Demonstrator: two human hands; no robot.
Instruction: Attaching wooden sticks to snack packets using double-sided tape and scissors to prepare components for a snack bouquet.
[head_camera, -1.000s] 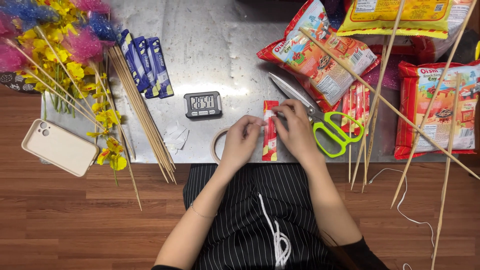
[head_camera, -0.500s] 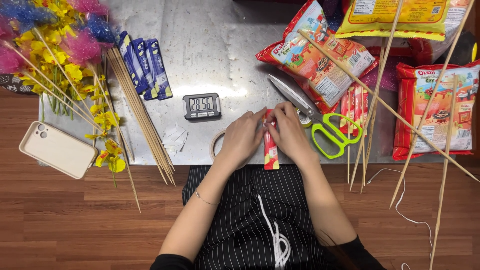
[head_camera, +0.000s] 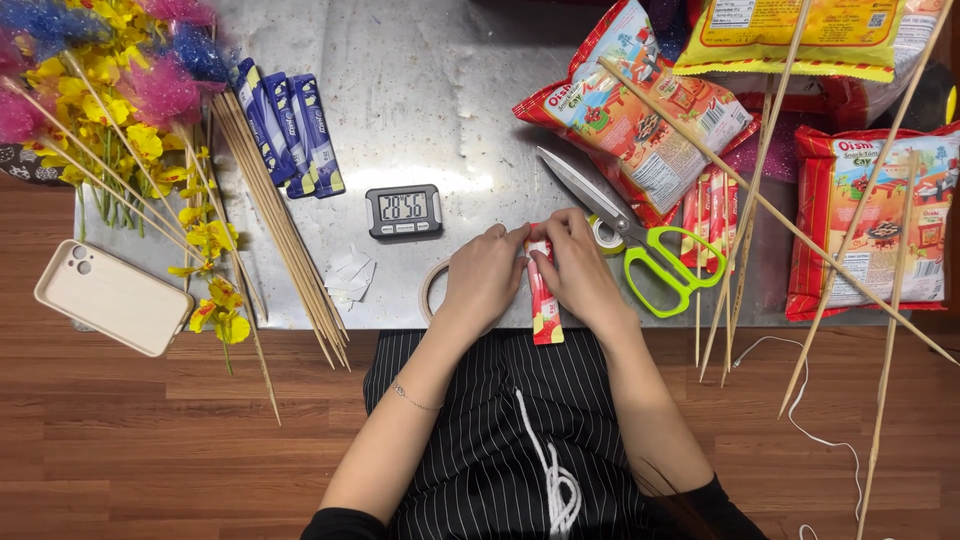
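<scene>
Pinching a slim red snack stick packet (head_camera: 543, 298) between our left hand (head_camera: 482, 282) and right hand (head_camera: 580, 275), we hold it at the metal table's (head_camera: 430, 120) near edge, beside green-handled scissors (head_camera: 640, 240).

Two hands were at work: left hand (head_camera: 482, 285), right hand (head_camera: 580, 275). Three blue sachets (head_camera: 290, 135) lay together, with one timer (head_camera: 404, 210), one phone (head_camera: 113, 297), one pair of scissors (head_camera: 640, 245), and three large snack bags (head_camera: 640, 125).

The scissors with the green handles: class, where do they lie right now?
In the head view, the scissors lie on the metal table, just right of the right hand, blades pointing up-left toward the red snack bag.
</scene>
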